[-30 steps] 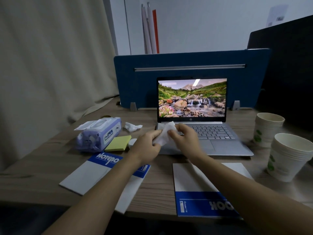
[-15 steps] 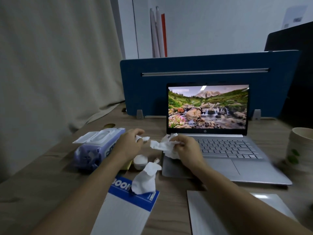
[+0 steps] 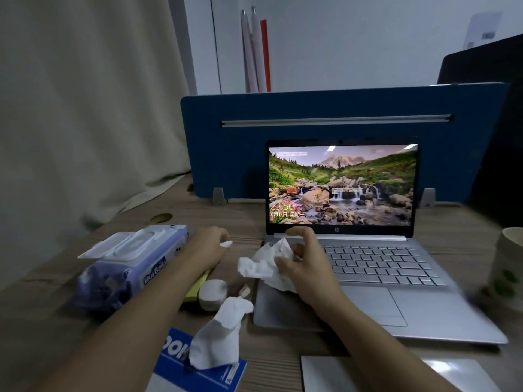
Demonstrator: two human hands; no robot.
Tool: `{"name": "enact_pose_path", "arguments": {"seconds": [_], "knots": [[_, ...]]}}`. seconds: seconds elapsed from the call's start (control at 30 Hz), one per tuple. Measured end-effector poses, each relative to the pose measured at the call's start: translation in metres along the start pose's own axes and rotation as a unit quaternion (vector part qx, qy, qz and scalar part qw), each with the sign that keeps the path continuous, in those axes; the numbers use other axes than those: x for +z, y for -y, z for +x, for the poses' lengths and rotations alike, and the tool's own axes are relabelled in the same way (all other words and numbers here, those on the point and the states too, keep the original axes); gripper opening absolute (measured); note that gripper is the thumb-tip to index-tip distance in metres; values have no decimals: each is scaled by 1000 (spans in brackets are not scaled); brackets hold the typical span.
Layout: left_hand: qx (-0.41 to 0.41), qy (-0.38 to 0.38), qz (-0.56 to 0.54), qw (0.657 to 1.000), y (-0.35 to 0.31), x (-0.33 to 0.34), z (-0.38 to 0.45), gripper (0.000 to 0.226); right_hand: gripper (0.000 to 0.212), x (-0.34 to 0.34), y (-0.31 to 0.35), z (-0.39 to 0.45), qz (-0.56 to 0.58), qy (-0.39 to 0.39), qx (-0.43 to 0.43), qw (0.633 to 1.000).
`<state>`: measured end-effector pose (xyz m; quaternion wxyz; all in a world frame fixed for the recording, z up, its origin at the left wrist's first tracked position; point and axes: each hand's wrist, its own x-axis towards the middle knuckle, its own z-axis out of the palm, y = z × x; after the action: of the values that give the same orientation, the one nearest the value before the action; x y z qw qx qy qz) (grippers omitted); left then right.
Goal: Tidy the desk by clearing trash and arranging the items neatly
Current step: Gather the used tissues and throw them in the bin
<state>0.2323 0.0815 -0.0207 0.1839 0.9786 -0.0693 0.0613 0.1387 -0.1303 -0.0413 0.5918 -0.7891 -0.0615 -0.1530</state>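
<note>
Head view. The right hand (image 3: 307, 267) was positioned over the front-left corner of the open laptop (image 3: 368, 278), with thumb and fingers curled round a crumpled white tissue (image 3: 264, 267); the tissue projected leftward past the laptop edge, above the wooden desk (image 3: 283, 352). The left hand (image 3: 208, 247) was located just right of the purple wet-wipe pack (image 3: 127, 267), fingers curled, pinching a small white tissue scrap (image 3: 226, 244) at the fingertips.

A second, larger loose tissue (image 3: 219, 335) lay between the two forearms, its lower end resting on the blue-and-white notebook (image 3: 198, 372) at the near edge of the desk. A small round white container (image 3: 212, 294) stood just behind this tissue, beside a yellow sticky-note pad (image 3: 195, 290) that was largely covered by the left forearm. A small pale object near the container could not be identified.

A second white notebook (image 3: 319, 372) lay at the near right, partly under the right forearm. A paper cup (image 3: 506, 267) stood at the right edge, blurred. A blue divider panel (image 3: 226, 142) stood upright behind the laptop.
</note>
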Motion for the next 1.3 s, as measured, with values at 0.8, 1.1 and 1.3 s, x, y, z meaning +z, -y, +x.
{"name": "enact_pose_path", "arguments": {"seconds": [0.8, 1.1, 1.3], "knots": [[135, 70, -383, 911, -71, -18, -99, 38, 11, -9, 14, -11, 97, -31, -5, 995], [85, 75, -257, 960, -69, -16, -105, 86, 19, -3, 24, -19, 116, 71, -24, 990], [122, 83, -224, 963, -71, -14, -108, 91, 18, -5, 25, -19, 35, 90, -76, 992]]}}
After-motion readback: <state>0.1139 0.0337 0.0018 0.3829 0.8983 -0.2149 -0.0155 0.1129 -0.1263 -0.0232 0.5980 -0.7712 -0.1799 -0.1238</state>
